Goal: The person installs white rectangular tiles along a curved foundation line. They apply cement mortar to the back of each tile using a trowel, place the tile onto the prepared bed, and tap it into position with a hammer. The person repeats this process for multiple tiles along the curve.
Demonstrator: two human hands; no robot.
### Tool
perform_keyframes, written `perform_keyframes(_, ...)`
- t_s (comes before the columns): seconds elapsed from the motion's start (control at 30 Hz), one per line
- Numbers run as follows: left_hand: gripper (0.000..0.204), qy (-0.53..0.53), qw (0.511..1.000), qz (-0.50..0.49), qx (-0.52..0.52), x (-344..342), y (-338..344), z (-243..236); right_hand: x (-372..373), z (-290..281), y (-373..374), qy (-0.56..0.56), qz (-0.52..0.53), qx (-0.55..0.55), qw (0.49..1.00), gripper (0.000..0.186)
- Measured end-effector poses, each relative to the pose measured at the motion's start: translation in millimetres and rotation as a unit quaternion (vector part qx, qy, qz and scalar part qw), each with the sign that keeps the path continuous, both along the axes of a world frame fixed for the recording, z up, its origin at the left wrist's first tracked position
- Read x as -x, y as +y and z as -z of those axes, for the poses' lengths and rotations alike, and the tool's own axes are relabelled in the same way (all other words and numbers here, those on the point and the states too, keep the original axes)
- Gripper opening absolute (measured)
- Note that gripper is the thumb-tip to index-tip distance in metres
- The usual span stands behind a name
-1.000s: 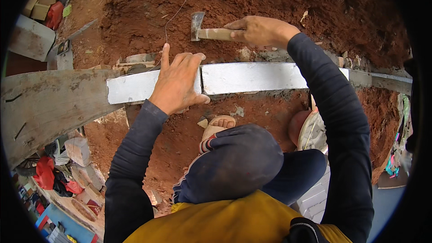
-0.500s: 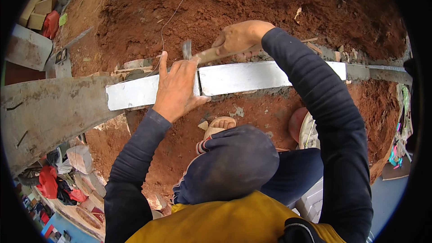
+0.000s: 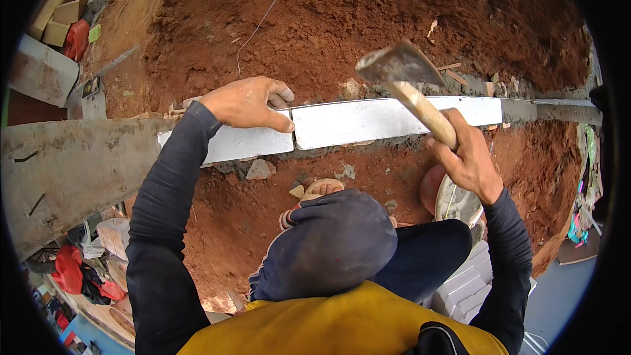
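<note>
Two long white blocks lie end to end in a row, the left block [image 3: 253,144] and the right block [image 3: 355,122], with a narrow dark joint between them. My left hand [image 3: 246,102] is over the far edge of the left block beside the joint, its thumb and curled fingers apart. My right hand [image 3: 468,158] grips the wooden handle of a hatchet [image 3: 420,102]. The hatchet's broad, worn metal head is raised over the far side of the right block, apart from it. Part of the left block is hidden under my left hand and forearm.
A thin string [image 3: 263,10] runs down the red soil bank [image 3: 342,13]. Grey concrete beam [image 3: 79,174] on the left. Near my right forearm stand a bucket [image 3: 453,200] with grey contents and stacked pale blocks [image 3: 463,283]. A stone [image 3: 260,169] lies below the left block.
My right hand has moved right and nearer, lifting the hatchet away from the joint. My left hand has shifted from lying across the left block's end to its far edge.
</note>
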State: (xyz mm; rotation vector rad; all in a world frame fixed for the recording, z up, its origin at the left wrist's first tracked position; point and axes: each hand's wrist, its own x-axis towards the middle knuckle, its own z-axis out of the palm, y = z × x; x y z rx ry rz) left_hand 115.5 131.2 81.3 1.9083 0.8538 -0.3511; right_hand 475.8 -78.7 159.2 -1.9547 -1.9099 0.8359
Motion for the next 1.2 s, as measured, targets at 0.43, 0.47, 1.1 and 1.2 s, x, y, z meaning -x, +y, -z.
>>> perform_keyframes(0.43, 0.05, 0.022, 0.99, 0.018, -0.137, -35, -14, -3, 1, 49, -68, -0.045, -0.002, 0.057, 0.997, 0.045)
perform_keyframes(0.47, 0.053, 0.023, 0.99, 0.009, -0.14, -35, -16, -5, -1, 56, -67, -0.082, -0.014, 0.092, 0.992, 0.047)
perform_keyframes(1.1, 0.1, -0.159, 0.861, 0.281, -0.394, -150, -105, 38, -86, 19, -134, 0.047, 0.341, -0.24, 0.908, 0.046)
perform_keyframes(1.2, 0.092, -0.158, 0.849, 0.284, -0.417, -153, -102, 51, -82, 46, -133, 0.015, 0.308, -0.226, 0.924, 0.043)
